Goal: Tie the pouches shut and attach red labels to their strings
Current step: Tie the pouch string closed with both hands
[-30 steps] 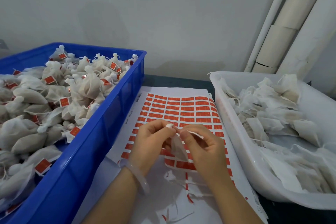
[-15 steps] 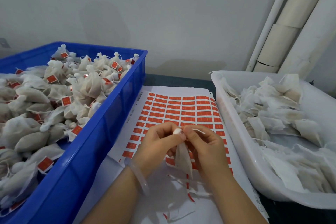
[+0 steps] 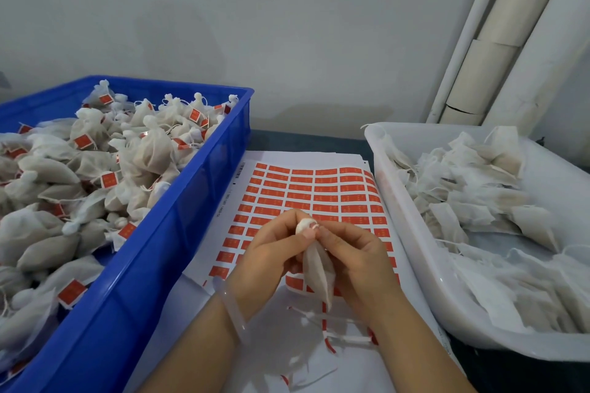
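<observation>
A small white pouch (image 3: 319, 274) hangs between my two hands above the sheet of red labels (image 3: 306, 195). My left hand (image 3: 268, 255) pinches the gathered neck of the pouch at the top. My right hand (image 3: 354, 262) pinches the neck and its white string from the other side, fingers curled. The pouch body points down over the sheet. No label is on this pouch's string.
A blue crate (image 3: 153, 265) on the left is piled with tied pouches bearing red labels. A white tub (image 3: 412, 233) on the right holds untied pouches. Peeled backing strips (image 3: 332, 329) lie on the paper near me. Pipes run up the wall at the right.
The pouch's mouth has been drawn together into a tight bunch. Both hands have closed in on its neck, and the pouch hangs lower over the label sheet.
</observation>
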Action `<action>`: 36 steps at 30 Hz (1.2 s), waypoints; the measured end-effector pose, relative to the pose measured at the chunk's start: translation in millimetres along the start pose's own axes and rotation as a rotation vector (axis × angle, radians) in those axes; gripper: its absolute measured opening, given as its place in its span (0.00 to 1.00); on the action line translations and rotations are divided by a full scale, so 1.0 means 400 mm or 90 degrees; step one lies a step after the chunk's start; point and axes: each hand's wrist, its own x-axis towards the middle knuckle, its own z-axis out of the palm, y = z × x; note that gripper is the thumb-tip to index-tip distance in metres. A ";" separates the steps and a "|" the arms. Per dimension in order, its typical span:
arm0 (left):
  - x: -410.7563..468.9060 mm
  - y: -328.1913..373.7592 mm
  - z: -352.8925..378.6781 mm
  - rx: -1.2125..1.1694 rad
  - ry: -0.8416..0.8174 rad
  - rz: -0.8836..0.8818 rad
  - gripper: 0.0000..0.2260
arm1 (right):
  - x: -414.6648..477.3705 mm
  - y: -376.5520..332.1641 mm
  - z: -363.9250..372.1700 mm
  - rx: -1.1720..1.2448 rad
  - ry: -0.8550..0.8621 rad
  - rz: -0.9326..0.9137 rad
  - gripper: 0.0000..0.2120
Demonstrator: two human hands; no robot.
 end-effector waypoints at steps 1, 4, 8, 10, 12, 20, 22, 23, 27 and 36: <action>0.001 0.002 -0.001 -0.002 -0.004 0.001 0.12 | -0.001 -0.001 0.000 -0.008 -0.004 -0.007 0.12; 0.006 0.002 -0.004 0.013 -0.003 0.013 0.09 | -0.004 0.005 0.008 -0.038 0.012 -0.017 0.09; 0.009 -0.002 -0.001 0.029 0.052 0.041 0.08 | -0.006 0.014 0.017 0.019 0.047 -0.005 0.09; 0.009 -0.005 0.001 0.052 0.079 0.046 0.09 | -0.008 0.013 0.017 0.032 0.049 -0.010 0.11; 0.010 -0.005 0.003 0.083 0.093 0.043 0.10 | -0.009 0.015 0.015 0.026 0.058 -0.017 0.12; 0.012 -0.007 0.006 0.127 0.097 0.031 0.04 | -0.005 0.022 0.016 0.037 0.074 -0.001 0.11; 0.009 -0.002 0.009 0.124 0.090 0.025 0.02 | -0.006 0.021 0.019 0.030 0.079 -0.005 0.10; 0.008 -0.003 0.010 0.122 0.086 0.026 0.07 | -0.007 0.020 0.020 0.017 0.083 -0.012 0.10; 0.005 0.000 0.010 0.112 0.080 0.025 0.14 | -0.009 0.019 0.024 -0.016 0.087 -0.025 0.06; 0.011 -0.003 0.007 0.109 0.084 0.019 0.07 | -0.010 0.016 0.025 -0.004 0.088 -0.016 0.09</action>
